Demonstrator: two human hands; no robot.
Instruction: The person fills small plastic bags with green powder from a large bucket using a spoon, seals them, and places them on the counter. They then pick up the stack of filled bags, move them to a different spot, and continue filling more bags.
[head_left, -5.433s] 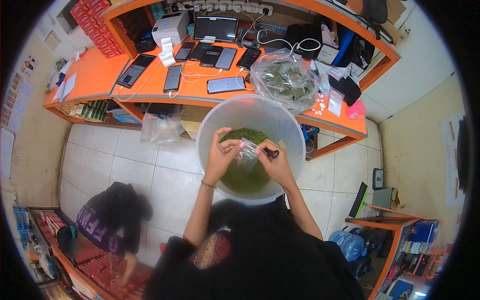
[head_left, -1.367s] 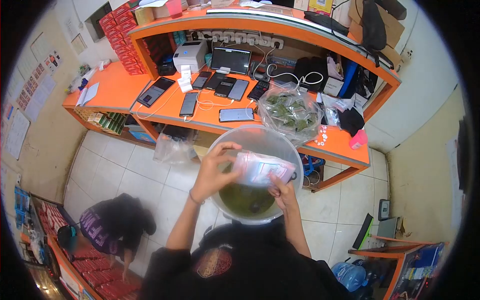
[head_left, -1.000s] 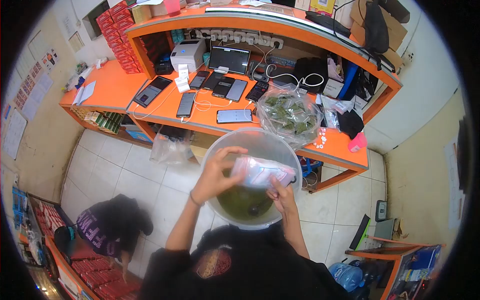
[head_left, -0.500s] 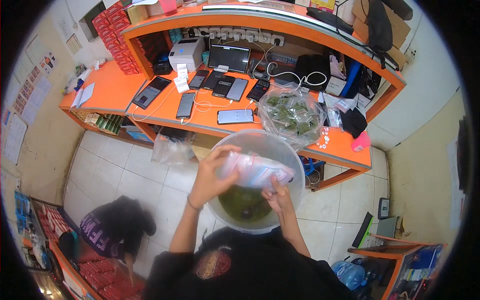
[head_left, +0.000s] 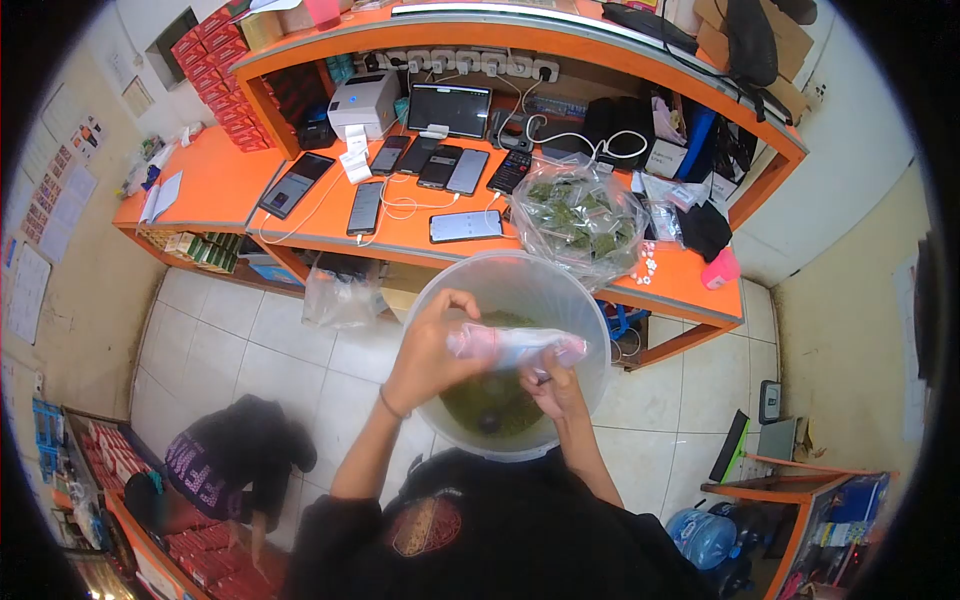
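Note:
Between my hands is a clear plastic packet (head_left: 515, 345) with pink, white and bluish parts, rolled into a long bundle. My left hand (head_left: 437, 345) closes round its left end. With thumb and fingers my right hand (head_left: 553, 380) grips the right end. Both hands are over a large translucent plastic tub (head_left: 592, 398). Loose green leafy matter (head_left: 465, 405) covers the tub's bottom, and a dark round object (head_left: 490, 420) lies in it.
Several phones (head_left: 365, 208) and a label printer (head_left: 362, 105) stand on the orange desk (head_left: 400, 250). A clear bag of green packets (head_left: 580, 215) sits at the desk's edge. At lower left a person (head_left: 235, 460) bends over red packs (head_left: 205, 555).
The packet has become narrower and more tightly rolled between my hands. My left hand has closed further round its end. The view has shifted slightly.

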